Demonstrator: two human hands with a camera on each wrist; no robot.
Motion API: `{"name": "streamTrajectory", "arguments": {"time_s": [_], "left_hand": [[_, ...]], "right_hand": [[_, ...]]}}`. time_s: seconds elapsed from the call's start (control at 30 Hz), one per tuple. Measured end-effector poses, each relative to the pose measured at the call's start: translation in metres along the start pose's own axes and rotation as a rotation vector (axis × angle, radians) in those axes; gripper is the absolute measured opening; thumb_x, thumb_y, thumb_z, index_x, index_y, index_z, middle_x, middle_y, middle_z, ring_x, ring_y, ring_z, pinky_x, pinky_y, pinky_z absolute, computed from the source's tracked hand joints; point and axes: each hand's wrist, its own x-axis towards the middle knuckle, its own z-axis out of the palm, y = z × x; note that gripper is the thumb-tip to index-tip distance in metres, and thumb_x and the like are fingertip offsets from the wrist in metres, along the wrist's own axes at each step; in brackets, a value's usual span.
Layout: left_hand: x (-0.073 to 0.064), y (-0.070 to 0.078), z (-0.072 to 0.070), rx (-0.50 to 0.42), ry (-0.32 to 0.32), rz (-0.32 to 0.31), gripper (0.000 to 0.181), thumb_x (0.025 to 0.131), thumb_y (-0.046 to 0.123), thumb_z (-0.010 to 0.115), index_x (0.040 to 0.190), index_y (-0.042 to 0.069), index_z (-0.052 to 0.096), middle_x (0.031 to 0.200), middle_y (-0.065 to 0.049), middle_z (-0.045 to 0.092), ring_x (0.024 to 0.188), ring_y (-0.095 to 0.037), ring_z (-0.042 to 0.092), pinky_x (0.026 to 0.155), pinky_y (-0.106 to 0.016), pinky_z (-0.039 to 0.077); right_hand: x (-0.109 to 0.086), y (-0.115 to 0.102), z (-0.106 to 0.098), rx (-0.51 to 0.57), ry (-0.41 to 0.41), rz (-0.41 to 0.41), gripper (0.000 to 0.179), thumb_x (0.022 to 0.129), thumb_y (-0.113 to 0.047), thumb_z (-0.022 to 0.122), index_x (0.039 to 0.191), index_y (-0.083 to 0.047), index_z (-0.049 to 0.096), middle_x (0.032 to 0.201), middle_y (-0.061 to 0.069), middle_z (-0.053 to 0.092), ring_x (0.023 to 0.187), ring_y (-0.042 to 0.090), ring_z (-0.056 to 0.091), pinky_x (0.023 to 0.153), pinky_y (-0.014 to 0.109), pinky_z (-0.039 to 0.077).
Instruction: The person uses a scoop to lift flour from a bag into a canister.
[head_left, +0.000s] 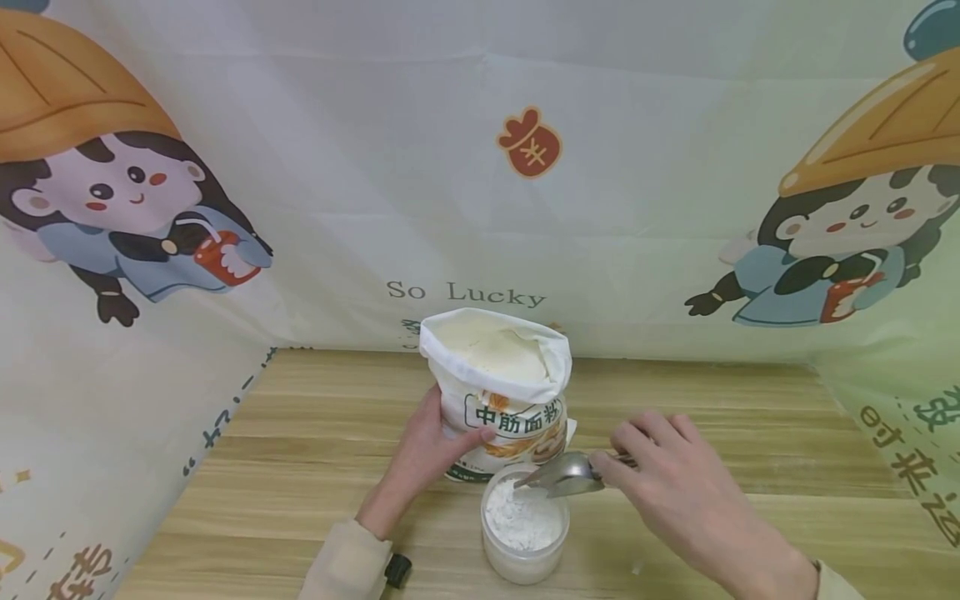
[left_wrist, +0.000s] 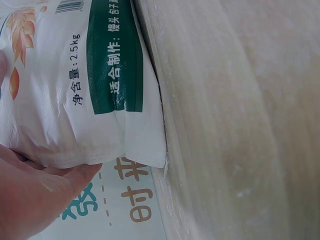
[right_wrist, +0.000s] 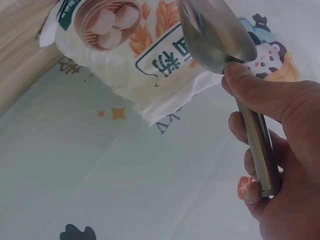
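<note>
An opened white flour bag [head_left: 465,392], its top folded outward and pale flour [head_left: 495,350] showing inside, stands on the table. My left hand [head_left: 431,454] holds it by its left side, thumb across the front; the left wrist view shows the bag's lower part [left_wrist: 50,125] close up. In front of the bag is a clear round jar [head_left: 522,568] with white flour [head_left: 525,521] inside. My right hand [head_left: 675,479] grips the handle of a metal scoop [head_left: 572,475], whose tip is over the jar's mouth. In the right wrist view, fingers wrap the scoop's handle [right_wrist: 260,155].
The wood-grain table [head_left: 315,442] meets a printed cloth backdrop [head_left: 360,208] behind and at both sides. A black object [head_left: 398,571] sits by the left sleeve [head_left: 348,562]. A small pale speck [head_left: 637,567] lies right of the jar.
</note>
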Motion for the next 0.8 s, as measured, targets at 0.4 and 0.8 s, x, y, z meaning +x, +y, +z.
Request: {"name": "streamTrajectory", "arguments": {"time_s": [0.4, 0.8], "left_hand": [[0.000, 0.000, 0.000, 0.000, 0.001, 0.001, 0.094, 0.079, 0.039, 0.091, 0.152, 0.007, 0.041, 0.137, -0.014, 0.060, 0.129, -0.033, 0.057, 0.113, -0.055, 0.042], [0.000, 0.000, 0.000, -0.004, -0.007, -0.005, 0.095, 0.080, 0.039, 0.090, 0.153, 0.007, 0.039, 0.140, -0.015, 0.058, 0.132, -0.034, 0.055, 0.114, -0.056, 0.040]], "right_hand": [[-0.028, 0.024, 0.018, 0.125, 0.063, 0.122, 0.063, 0.110, -0.051, 0.027, 0.093, -0.017, 0.076, 0.084, -0.006, 0.059, 0.078, 0.017, 0.053, 0.063, 0.034, 0.049], [-0.083, 0.067, 0.012, 0.287, -0.161, 0.426, 0.011, 0.088, -0.014, 0.080, 0.096, -0.018, 0.075, 0.084, -0.020, 0.059, 0.079, 0.003, 0.053, 0.061, 0.028, 0.048]]}}
